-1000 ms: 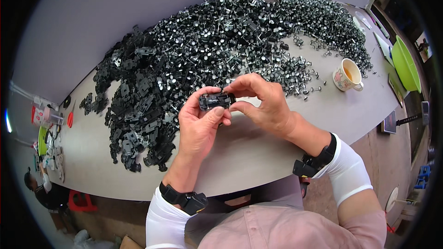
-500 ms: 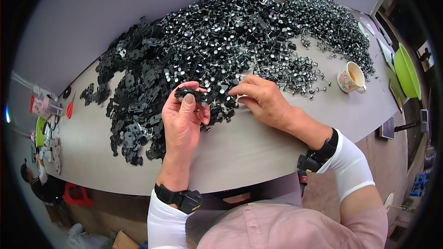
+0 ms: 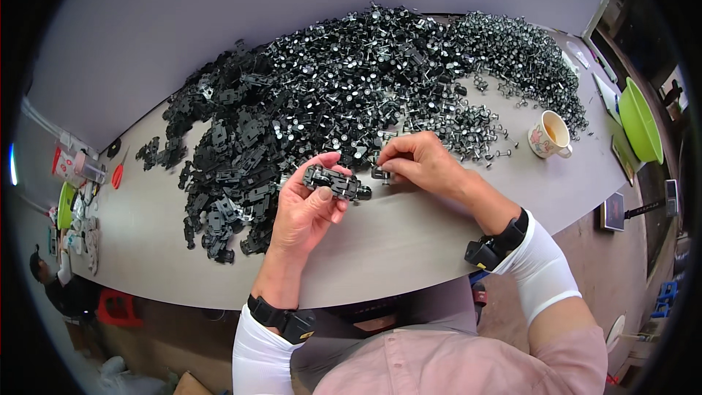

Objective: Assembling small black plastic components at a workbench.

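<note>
My left hand (image 3: 298, 216) is closed round a black toy car chassis (image 3: 333, 183), thumb on its near side and fingers behind. The chassis is held tilted above the table, its underside detail facing up. Just to its right, my right hand (image 3: 424, 166) pinches a small wheel axle (image 3: 379, 172) between thumb and fingertips, low by the pile's near edge. The fingers partly cover that piece. Beyond both hands spreads a heap of loose wheel axles (image 3: 365, 77) with silver hubs, and on the left lie stacked black chassis (image 3: 234, 143).
A cup (image 3: 548, 135) with an amber drink stands on the right of the table (image 3: 409, 249). Red-handled scissors (image 3: 118, 174) lie at the left. Farther right is a green basin (image 3: 641, 121). A person (image 3: 62, 289) is at the far left, near a red stool (image 3: 119, 309).
My left hand has moved right with the chassis and tilted it. The right hand has shifted slightly, its fingertips now lower on a wheel axle. The whole view has shifted a little.
</note>
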The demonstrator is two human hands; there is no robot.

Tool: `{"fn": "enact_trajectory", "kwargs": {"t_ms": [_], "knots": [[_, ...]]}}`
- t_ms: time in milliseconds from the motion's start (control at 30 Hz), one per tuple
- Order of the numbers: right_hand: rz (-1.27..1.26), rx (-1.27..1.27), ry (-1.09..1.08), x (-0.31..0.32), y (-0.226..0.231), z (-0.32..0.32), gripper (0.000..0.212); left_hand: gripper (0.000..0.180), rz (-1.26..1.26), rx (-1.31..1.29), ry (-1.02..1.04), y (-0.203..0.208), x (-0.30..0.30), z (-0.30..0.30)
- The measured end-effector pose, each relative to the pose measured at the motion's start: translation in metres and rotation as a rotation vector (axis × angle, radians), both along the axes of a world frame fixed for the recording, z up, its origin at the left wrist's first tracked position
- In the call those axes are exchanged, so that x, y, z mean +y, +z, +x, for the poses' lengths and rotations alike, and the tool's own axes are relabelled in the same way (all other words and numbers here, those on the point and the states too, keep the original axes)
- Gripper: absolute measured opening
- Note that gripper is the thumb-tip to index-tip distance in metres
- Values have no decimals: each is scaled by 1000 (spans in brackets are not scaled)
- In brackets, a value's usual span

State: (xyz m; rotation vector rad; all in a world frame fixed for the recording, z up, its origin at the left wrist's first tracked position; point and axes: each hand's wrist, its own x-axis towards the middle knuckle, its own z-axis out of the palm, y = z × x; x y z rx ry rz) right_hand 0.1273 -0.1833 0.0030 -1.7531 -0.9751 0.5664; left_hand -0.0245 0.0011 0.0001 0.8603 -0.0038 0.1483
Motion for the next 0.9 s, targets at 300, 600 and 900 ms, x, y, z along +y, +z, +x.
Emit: {"fn": "enact_trajectory", "kwargs": {"t_ms": [300, 600, 900], "knots": [[225, -586, -301, -15, -4, 27, 17, 45, 229, 86, -96, 15, -8, -6], [24, -674, 38, -19, 4, 19, 13, 59, 1167, -297, -1071, 17, -57, -27], [-51, -664, 177, -10, 0, 4, 25, 34, 1175, -33, -422, 38, -14, -53]]}}
